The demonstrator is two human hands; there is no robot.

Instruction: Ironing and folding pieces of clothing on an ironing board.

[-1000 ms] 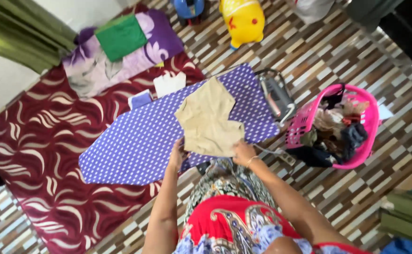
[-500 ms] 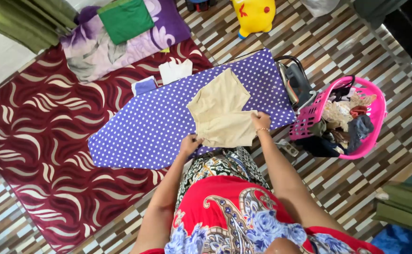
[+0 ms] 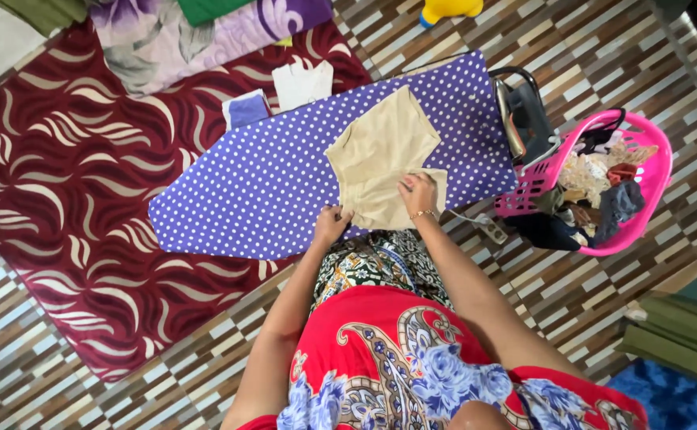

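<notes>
Maroon rug (image 3: 70, 183) with cream swirls covers floor at left. Purple polka-dot ironing board (image 3: 261, 183) lies across rug edge. Pink laundry basket (image 3: 657, 159) right of board, filled with mixed crumpled clothes (image 3: 603, 191). Iron (image 3: 527, 119) between board and basket. Beige shorts (image 3: 380, 155) flat on board. Left hand (image 3: 331, 224) pinches shorts' near hem; right hand (image 3: 420, 195) grips folded corner.

pink laundry basket (image 3: 649, 224), iron (image 3: 528, 118), red rug (image 3: 62, 183)
</notes>
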